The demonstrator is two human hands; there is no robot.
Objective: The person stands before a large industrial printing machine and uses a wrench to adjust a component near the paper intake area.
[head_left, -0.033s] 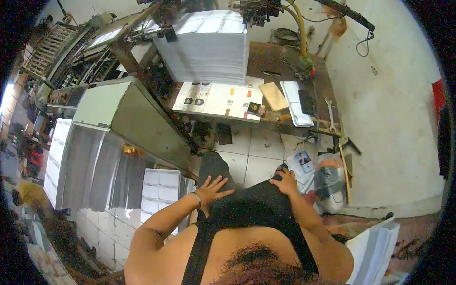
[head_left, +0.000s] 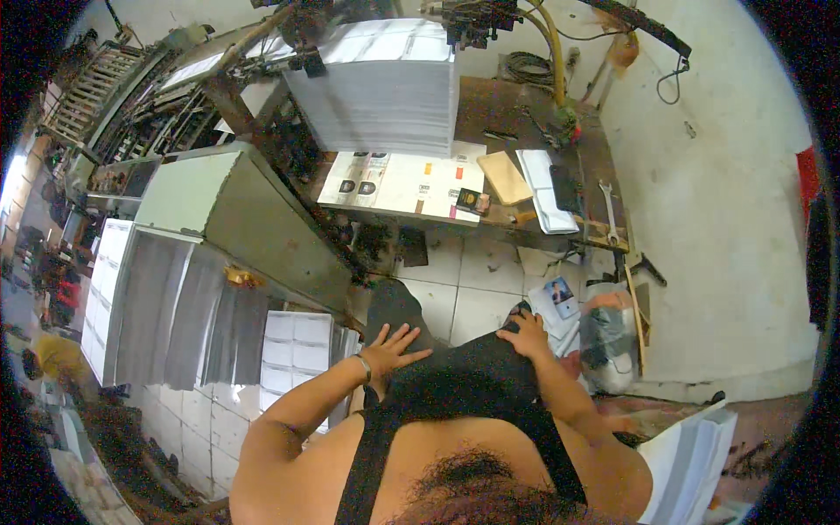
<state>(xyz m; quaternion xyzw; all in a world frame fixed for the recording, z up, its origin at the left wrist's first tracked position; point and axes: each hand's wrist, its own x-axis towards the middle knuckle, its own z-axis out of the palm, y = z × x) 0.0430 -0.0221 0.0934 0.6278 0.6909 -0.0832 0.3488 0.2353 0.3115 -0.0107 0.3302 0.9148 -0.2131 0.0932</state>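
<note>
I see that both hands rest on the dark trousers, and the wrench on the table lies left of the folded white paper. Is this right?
Not quite: in the head view, the wrench on the table lies right of the folded white paper. The left hand and right hand do rest on the dark trousers.

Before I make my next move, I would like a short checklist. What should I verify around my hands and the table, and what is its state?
1. Bare left hand free: ok, fingers spread on the dark cloth garment.
2. Bare right hand free: ok, resting on the same garment; no tool visible in it.
3. Silver-coloured metal wrench off the dark brown table: not ok, it lies at the right end.
4. Tall block of white paper sheets upright: ok.
5. White tiled floor free of loose papers: not ok, some lie at the right.
6. Flat black rectangular device switched off: cannot tell.
</note>
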